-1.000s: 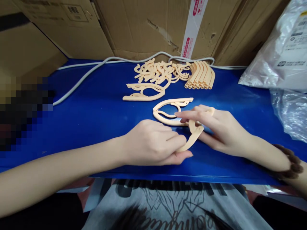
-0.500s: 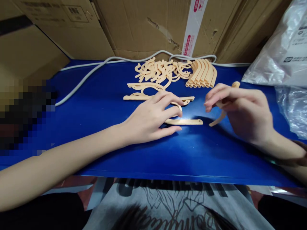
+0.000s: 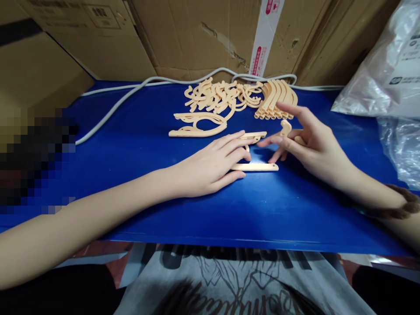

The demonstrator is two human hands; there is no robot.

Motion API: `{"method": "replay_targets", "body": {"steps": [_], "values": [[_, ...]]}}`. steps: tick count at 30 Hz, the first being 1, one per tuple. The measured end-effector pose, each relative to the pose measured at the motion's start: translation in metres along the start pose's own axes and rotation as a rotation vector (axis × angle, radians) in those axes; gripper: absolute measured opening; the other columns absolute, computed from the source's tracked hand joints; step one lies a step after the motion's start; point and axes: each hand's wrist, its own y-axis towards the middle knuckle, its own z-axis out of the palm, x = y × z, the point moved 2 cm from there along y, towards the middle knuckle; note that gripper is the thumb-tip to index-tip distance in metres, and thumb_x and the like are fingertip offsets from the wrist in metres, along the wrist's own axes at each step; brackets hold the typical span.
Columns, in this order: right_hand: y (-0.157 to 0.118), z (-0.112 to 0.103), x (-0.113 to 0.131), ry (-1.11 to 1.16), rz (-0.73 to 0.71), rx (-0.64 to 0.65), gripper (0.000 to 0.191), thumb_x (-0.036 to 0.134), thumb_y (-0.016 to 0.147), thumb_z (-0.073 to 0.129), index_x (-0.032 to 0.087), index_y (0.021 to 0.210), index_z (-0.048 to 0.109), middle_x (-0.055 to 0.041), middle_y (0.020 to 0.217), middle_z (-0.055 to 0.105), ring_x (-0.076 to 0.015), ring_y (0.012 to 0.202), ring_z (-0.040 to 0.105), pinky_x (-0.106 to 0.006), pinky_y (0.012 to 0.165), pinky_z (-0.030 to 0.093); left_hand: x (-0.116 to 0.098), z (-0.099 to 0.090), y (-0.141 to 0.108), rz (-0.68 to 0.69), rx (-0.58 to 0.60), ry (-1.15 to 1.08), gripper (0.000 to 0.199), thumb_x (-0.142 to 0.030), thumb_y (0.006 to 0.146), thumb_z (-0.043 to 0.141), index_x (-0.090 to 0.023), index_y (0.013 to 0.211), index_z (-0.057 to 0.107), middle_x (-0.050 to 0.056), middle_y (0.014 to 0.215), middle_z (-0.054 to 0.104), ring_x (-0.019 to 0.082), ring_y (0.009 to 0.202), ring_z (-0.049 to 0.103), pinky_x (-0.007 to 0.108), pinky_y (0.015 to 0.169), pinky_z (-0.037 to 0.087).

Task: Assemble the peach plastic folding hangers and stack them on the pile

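My left hand (image 3: pixel 210 168) lies palm down with its fingers spread over a beige plastic hanger piece, partly hiding it. One straight hanger arm (image 3: pixel 256 167) sticks out to the right beneath the fingers, and another arm end (image 3: pixel 257 135) shows beyond the fingertips. My right hand (image 3: pixel 316 144) is closed between thumb and fingers on a beige hook piece (image 3: pixel 285 127), its rounded end pointing up. The index finger is stretched away from it. Right fingertips are close to the right ends of the arms; whether they touch cannot be told.
Behind my left hand lies a folded beige hanger (image 3: pixel 197 131). A heap of curved hook pieces (image 3: pixel 216 96) and a row of nested arms (image 3: pixel 277 98) sit farther back on the blue table (image 3: pixel 138 162). A white cable (image 3: pixel 114 122), cardboard boxes (image 3: pixel 197 39) and plastic bags (image 3: pixel 377 74) surround them.
My right hand has moved left with the hook piece, which has turned, and the hand has rolled over. My left hand has shifted slightly, staying over the arms.
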Motion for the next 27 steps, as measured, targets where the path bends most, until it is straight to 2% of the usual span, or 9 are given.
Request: {"method": "replay_targets", "body": {"steps": [3, 7, 10, 13, 18, 22, 27], "values": [[0.001, -0.001, -0.005, -0.017, 0.051, 0.017, 0.053, 0.044, 0.093, 0.076, 0.018, 0.137, 0.061, 0.0002, 0.079, 0.076, -0.0132, 0.050, 0.063, -0.028, 0.048, 0.050, 0.000, 0.000, 0.000, -0.019, 0.008, -0.021, 0.029, -0.035, 0.109, 0.047, -0.016, 0.128, 0.059, 0.021, 0.162, 0.048, 0.037, 0.162, 0.029, 0.062, 0.131, 0.030], [0.001, -0.003, -0.006, -0.299, -0.003, -0.045, 0.047, 0.048, 0.089, 0.078, 0.018, 0.124, 0.070, 0.0006, 0.079, 0.070, -0.0140, 0.059, 0.058, -0.029, 0.055, 0.046, -0.004, -0.003, 0.001, -0.023, 0.020, 0.034, 0.030, -0.033, 0.110, 0.045, -0.013, 0.127, 0.059, 0.023, 0.158, 0.052, 0.036, 0.158, 0.037, 0.059, 0.131, 0.031], [0.000, -0.002, -0.002, -0.477, -0.050, -0.054, 0.037, 0.037, 0.093, 0.069, 0.018, 0.125, 0.071, 0.0010, 0.078, 0.065, -0.0146, 0.062, 0.055, -0.030, 0.061, 0.043, -0.006, -0.004, 0.002, -0.037, 0.013, 0.068, 0.024, -0.031, 0.110, 0.044, -0.015, 0.119, 0.060, 0.022, 0.151, 0.057, 0.035, 0.155, 0.042, 0.059, 0.130, 0.032], [-0.002, 0.000, 0.004, -0.506, -0.064, -0.038, 0.035, 0.028, 0.095, 0.060, 0.016, 0.126, 0.072, 0.0033, 0.069, 0.057, -0.0133, 0.056, 0.049, -0.030, 0.059, 0.039, -0.006, -0.003, 0.002, -0.051, 0.008, 0.065, 0.020, -0.027, 0.110, 0.043, -0.017, 0.111, 0.060, 0.020, 0.148, 0.058, 0.034, 0.154, 0.043, 0.060, 0.129, 0.034], [-0.002, 0.001, 0.008, -0.540, -0.110, -0.024, 0.040, 0.031, 0.101, 0.049, 0.016, 0.132, 0.071, 0.0031, 0.063, 0.056, -0.0160, 0.055, 0.051, -0.031, 0.060, 0.041, -0.006, -0.001, 0.001, -0.057, -0.018, 0.040, 0.022, -0.029, 0.111, 0.042, -0.015, 0.116, 0.058, 0.021, 0.152, 0.055, 0.038, 0.156, 0.039, 0.061, 0.129, 0.034], [-0.003, 0.000, 0.005, -0.544, -0.138, 0.030, 0.044, 0.033, 0.106, 0.039, 0.018, 0.135, 0.068, -0.0001, 0.071, 0.065, -0.0177, 0.058, 0.057, -0.033, 0.063, 0.045, -0.008, -0.002, 0.002, -0.086, -0.025, -0.013, 0.019, -0.028, 0.112, 0.042, -0.016, 0.110, 0.056, 0.019, 0.150, 0.057, 0.033, 0.155, 0.042, 0.058, 0.131, 0.033], [-0.004, -0.003, 0.007, -0.519, -0.127, 0.003, 0.040, 0.037, 0.110, 0.036, 0.025, 0.137, 0.064, 0.0005, 0.074, 0.066, -0.0176, 0.060, 0.059, -0.033, 0.064, 0.048, -0.009, -0.005, 0.002, -0.115, -0.053, -0.037, 0.015, -0.027, 0.111, 0.043, -0.018, 0.108, 0.055, 0.016, 0.144, 0.062, 0.029, 0.149, 0.049, 0.057, 0.130, 0.034]]}}
